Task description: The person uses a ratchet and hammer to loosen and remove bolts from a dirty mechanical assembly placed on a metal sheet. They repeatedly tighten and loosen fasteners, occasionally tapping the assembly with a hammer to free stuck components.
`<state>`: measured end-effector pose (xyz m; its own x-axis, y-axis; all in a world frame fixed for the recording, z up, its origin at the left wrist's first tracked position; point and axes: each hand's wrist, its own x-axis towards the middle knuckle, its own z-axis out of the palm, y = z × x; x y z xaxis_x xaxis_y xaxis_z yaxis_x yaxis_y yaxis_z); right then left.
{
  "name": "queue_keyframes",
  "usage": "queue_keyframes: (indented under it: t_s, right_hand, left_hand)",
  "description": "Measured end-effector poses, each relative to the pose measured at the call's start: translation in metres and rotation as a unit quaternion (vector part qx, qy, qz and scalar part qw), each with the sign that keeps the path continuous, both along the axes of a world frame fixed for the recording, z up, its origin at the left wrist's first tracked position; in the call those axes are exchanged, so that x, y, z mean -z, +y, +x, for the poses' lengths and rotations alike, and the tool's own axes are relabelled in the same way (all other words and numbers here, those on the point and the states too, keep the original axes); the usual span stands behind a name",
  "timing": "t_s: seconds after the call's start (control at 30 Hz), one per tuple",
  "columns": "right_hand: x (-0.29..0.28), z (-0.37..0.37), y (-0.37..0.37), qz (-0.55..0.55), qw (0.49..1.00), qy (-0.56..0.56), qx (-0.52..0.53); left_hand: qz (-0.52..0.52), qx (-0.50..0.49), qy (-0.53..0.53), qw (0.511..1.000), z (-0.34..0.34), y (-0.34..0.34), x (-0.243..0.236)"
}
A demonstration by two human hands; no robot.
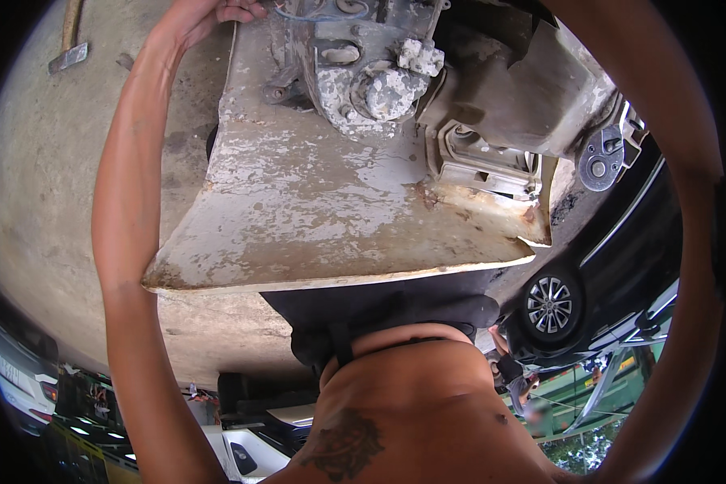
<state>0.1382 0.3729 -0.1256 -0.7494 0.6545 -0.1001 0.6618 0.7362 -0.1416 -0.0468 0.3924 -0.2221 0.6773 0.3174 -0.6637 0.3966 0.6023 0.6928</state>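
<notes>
In front of me is a large, worn sheet-metal body panel (298, 202) with flaking pale paint; its near edge lies close to my waist. A caked metal mechanism (379, 89) with round bosses is at its far part, with a thin bluish wire (323, 16) beyond. My left hand (222, 11) is at the top of the view by the panel's far left edge. Its fingers are curled together, and the picture's edge cuts it off, so what they grip is hidden. My right arm (661, 81) reaches forward on the right; the hand itself is out of the picture.
A wooden-handled hammer (68, 58) lies on the concrete floor at far left. A grey metal part (601, 160) with a round boss is right of the panel. A black car (613, 266) stands at right, with a person (510, 369) near it. A white vehicle (16, 375) is at lower left.
</notes>
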Motion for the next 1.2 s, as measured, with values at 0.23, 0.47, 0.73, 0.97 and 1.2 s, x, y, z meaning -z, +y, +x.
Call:
queue_keyframes:
  t_s: [0.23,0.47,0.73,0.97,1.2]
  right_hand:
    - [0.001,0.004,-0.005,0.031,0.999,-0.003,-0.031]
    - [-0.004,0.005,-0.001,0.0,1.0,0.0,0.031]
    - [0.011,0.003,0.015,-0.043,0.996,0.023,0.077]
    - [0.005,0.004,0.01,-0.049,0.996,0.029,0.069]
    - [-0.001,0.004,0.006,-0.054,0.995,0.043,0.066]
  left_hand:
    - [-0.031,-0.027,-0.005,0.999,-0.003,0.004,0.001]
    - [0.009,0.003,0.034,0.999,0.009,0.0,-0.011]
    - [0.004,-0.002,0.001,1.0,0.01,-0.001,-0.012]
    - [0.002,0.008,0.009,1.0,0.01,0.0,-0.013]
    - [0.008,-0.004,0.013,1.0,0.012,-0.003,-0.02]
